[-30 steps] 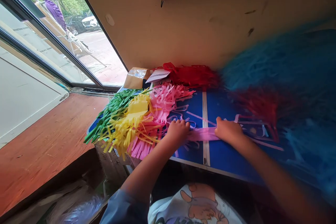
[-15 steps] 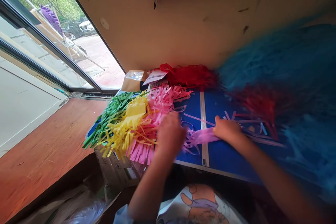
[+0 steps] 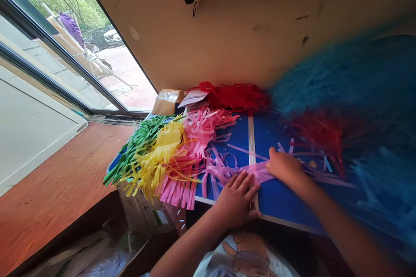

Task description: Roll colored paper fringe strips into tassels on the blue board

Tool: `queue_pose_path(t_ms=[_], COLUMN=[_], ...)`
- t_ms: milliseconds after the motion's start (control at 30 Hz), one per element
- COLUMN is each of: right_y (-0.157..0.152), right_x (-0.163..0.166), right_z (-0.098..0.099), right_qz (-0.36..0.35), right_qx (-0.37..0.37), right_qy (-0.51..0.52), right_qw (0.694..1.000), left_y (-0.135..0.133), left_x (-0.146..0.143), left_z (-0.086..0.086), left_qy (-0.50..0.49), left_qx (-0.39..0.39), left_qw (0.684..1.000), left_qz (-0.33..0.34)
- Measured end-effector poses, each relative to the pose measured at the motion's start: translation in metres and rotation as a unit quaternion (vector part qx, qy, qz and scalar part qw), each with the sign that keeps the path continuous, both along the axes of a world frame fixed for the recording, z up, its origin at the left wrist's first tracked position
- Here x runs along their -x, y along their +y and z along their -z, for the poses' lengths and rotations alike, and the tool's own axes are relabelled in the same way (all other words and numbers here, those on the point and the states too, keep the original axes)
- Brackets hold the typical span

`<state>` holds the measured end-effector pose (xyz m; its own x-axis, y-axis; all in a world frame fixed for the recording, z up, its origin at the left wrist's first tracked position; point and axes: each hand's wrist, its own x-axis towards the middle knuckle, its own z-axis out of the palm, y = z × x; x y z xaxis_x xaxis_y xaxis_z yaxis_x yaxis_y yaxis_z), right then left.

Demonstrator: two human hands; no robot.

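Note:
A purple tissue-paper fringe (image 3: 261, 172) lies across the blue table (image 3: 279, 199), its cut strips fanning out at both ends. My left hand (image 3: 238, 197) is open, fingers apart, its fingertips on the near edge of the purple paper. To the right, my right hand (image 3: 284, 166) is closed on the paper's middle band; its fingertips are partly hidden. Left of my hands lie a pink fringe (image 3: 199, 130), a yellow fringe (image 3: 169, 138) and a green fringe (image 3: 139, 147), overlapping side by side.
Red fringe (image 3: 240, 97) lies along the wall, beside a brown paper packet (image 3: 167, 101). A large blue fluffy mass (image 3: 351, 73), blurred, fills the right side. Below the table's left end stands an open cardboard box (image 3: 144, 214). A glass door (image 3: 126, 78) is at the left.
My left hand has come down and right from above the pink fringe onto the purple paper, its fingers spreading. My right hand stays nearly in place.

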<state>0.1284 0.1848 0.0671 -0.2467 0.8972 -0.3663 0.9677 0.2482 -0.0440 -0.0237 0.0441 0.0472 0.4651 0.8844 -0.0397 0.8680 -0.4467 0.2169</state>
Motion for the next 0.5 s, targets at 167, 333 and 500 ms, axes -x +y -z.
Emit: queue_pose_path(t_ms=[167,333,500], right_y=[-0.002,-0.014,-0.025], right_x=[-0.008,-0.015,-0.019], right_z=[0.002,0.001,0.006], right_qz=[0.011,0.028,0.055], right_qx=[0.002,0.009,-0.006], right_qy=[0.01,0.031,0.048], right_qw=[1.0,0.999,0.997], left_y=[-0.003,0.015,0.035], left_x=[0.022,0.037,0.003], left_z=[0.001,-0.018,-0.03], left_qy=[-0.024,-0.003,0.047], left_qx=[0.007,0.011,-0.031], left_qw=[0.999,1.0,0.996], left_qz=[0.03,0.014,-0.073])
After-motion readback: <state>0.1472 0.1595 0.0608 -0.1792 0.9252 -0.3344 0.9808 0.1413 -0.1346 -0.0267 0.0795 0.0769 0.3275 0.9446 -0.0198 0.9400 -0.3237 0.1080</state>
